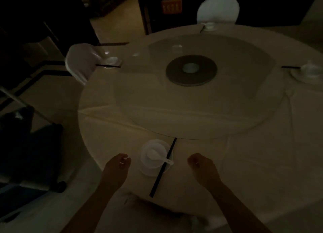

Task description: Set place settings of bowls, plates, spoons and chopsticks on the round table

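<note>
**Near setting lies between your hands**

The round table (227, 163) carries a glass turntable (192, 110), with more settings (307, 72) around its far rim. Your left hand (117, 170) and right hand (202, 168) hover loosely curled, holding nothing, either side of the near-edge plate (148, 172). The chopsticks (157, 180) run near-to-far, far tips leaning right, across its right rim. In its bowl (153, 148) lies the spoon (157, 155), handle pointing right.

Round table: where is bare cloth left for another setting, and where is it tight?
Bare cloth lies right of the near chopsticks, between the glass turntable and the near edge, up to the right setting. Another strip runs from the left setting down to the left hand. It is tight only between that and the right hand, where the near plate sits.
</note>
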`<move>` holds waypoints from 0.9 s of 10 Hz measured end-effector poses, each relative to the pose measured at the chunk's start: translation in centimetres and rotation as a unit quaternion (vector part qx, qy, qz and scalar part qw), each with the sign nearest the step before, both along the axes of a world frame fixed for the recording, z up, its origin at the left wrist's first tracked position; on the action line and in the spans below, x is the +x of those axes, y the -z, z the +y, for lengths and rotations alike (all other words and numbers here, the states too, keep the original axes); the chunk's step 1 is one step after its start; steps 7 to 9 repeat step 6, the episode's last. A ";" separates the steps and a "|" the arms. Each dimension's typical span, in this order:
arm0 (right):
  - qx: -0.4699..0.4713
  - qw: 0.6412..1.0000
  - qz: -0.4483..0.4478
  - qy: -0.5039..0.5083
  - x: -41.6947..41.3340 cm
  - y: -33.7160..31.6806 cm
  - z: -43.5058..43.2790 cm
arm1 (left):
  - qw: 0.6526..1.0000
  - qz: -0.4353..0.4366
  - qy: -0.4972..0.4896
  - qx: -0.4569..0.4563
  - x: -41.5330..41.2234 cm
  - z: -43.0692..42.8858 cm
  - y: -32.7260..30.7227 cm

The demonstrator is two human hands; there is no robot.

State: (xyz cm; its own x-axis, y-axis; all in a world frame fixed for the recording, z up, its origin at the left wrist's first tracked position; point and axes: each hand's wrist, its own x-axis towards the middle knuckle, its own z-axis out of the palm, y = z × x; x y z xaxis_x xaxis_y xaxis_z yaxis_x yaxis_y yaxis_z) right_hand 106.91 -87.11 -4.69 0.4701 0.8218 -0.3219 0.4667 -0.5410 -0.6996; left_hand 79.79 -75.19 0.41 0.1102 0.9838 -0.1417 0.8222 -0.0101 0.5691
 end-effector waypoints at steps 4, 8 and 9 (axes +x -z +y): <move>-0.033 0.961 0.144 0.236 -6.4 6.6 2.1 | 0.992 -0.044 0.103 -0.066 -2.7 8.5 8.6; -0.022 0.947 0.133 0.293 -8.2 8.3 3.2 | 0.980 -0.078 0.127 -0.133 -2.9 10.7 12.3; -0.022 0.947 0.133 0.293 -8.2 8.3 3.2 | 0.980 -0.078 0.127 -0.133 -2.9 10.7 12.3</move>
